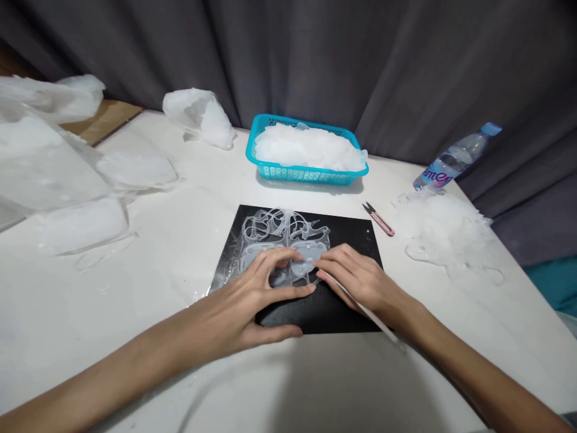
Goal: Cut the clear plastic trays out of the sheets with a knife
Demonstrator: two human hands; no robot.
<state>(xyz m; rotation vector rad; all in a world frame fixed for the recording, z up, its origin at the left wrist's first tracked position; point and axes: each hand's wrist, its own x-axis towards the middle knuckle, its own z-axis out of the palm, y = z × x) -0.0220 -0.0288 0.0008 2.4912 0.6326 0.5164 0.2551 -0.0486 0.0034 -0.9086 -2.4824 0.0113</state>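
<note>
A translucent, moulded silicone-like sheet with rounded panels and curling thin strands lies on a black mat. My left hand reaches over its near left side, fingers spread, with fingertips resting on or just above the sheet. My right hand is closed around a thin white stick-like tool. The tool's upper end is at the sheet's right panel, and its tail runs back under my wrist. My fingers hide the exact tip and part of the sheet's near edge.
Behind the mat stands a blue basket heaped with whitish translucent pieces. Small pink-handled snips lie to the right, near a pile of clear scraps and a tilted water bottle. White plastic bags cover the left side.
</note>
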